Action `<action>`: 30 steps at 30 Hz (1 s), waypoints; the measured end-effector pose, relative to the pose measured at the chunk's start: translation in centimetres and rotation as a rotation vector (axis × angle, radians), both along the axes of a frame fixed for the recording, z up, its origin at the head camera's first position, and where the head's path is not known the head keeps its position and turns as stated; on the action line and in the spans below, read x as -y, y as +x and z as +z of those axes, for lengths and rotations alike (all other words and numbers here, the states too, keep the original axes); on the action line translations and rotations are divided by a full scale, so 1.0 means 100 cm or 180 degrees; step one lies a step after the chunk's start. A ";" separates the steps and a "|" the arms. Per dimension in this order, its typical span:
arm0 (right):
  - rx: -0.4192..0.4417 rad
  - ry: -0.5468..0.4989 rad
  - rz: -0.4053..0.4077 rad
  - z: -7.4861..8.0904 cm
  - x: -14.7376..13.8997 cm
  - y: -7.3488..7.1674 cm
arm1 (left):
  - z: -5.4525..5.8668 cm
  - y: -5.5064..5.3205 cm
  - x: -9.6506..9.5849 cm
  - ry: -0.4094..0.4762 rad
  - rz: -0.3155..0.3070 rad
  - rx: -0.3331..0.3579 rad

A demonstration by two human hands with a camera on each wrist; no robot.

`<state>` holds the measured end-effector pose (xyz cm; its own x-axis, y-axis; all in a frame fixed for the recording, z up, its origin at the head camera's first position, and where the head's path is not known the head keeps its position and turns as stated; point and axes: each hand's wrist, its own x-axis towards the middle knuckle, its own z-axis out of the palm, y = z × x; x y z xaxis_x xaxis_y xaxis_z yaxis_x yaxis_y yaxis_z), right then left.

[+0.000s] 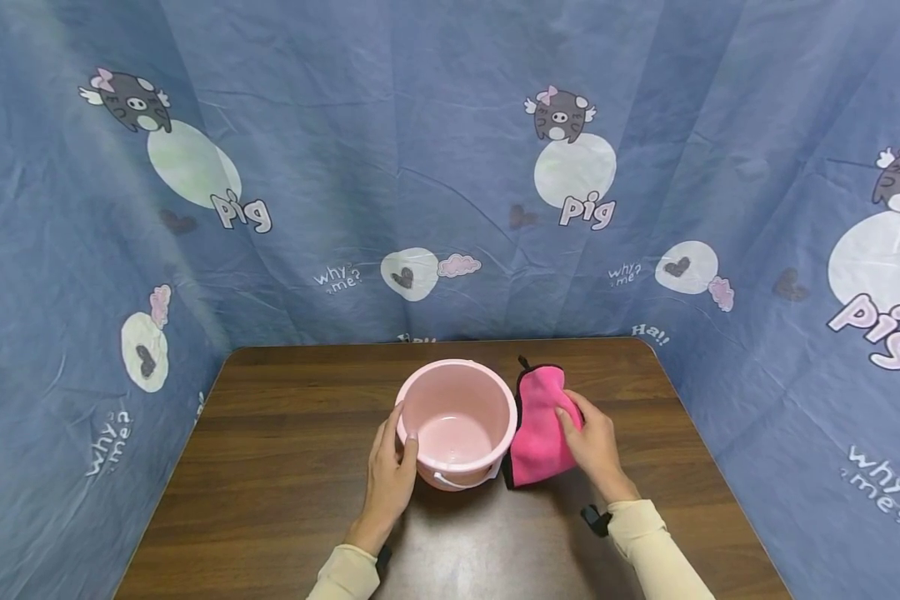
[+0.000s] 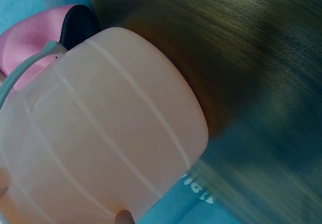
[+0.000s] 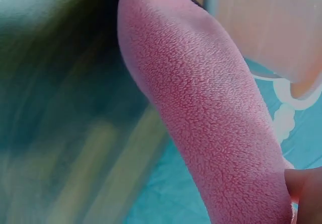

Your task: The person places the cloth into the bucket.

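A pink plastic bucket (image 1: 457, 475) with a white handle is at the middle of the table, its open top towards the head camera. My left hand (image 1: 392, 479) holds it at the left side, thumb by the rim; a fingertip (image 2: 125, 217) shows against the ribbed outer wall in the left wrist view. Right of the bucket, my right hand (image 1: 594, 437) grips a bright pink towel (image 1: 542, 429) with black edging and a small black loop. In the right wrist view the folded fluffy towel (image 3: 201, 98) covers most of that hand, leaving only a bit of it visible.
The brown wood-grain table (image 1: 285, 442) stretches to both sides of the bucket. A blue curtain (image 1: 435, 167) printed with pigs, hearts and words hangs behind and along the left and right. Dark straps (image 1: 596, 521) sit at the wrists.
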<state>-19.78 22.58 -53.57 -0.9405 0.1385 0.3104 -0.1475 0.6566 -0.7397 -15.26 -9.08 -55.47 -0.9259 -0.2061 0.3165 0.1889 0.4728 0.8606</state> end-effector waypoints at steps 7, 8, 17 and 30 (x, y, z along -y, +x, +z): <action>-0.0213 0.0077 0.0053 0.006 0.005 -0.001 | -0.002 0.000 0.001 0.0000 0.0019 -0.0007; -0.0231 0.0078 0.0063 0.008 0.006 -0.001 | -0.002 0.000 0.001 -0.0004 0.0025 -0.0004; -0.0496 0.0165 0.0098 0.021 0.005 -0.003 | -0.003 -0.001 0.001 -0.0004 0.0010 0.0013; -0.0992 0.0217 0.0116 0.041 0.003 -0.003 | -0.005 -0.003 -0.001 -0.0022 -0.0004 0.0045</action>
<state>-20.04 22.31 -49.47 -0.8026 0.0754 0.5917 -0.3843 0.6932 -0.6097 -15.57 -8.98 -55.95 -0.9305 -0.2030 0.3048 0.1773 0.4785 0.8600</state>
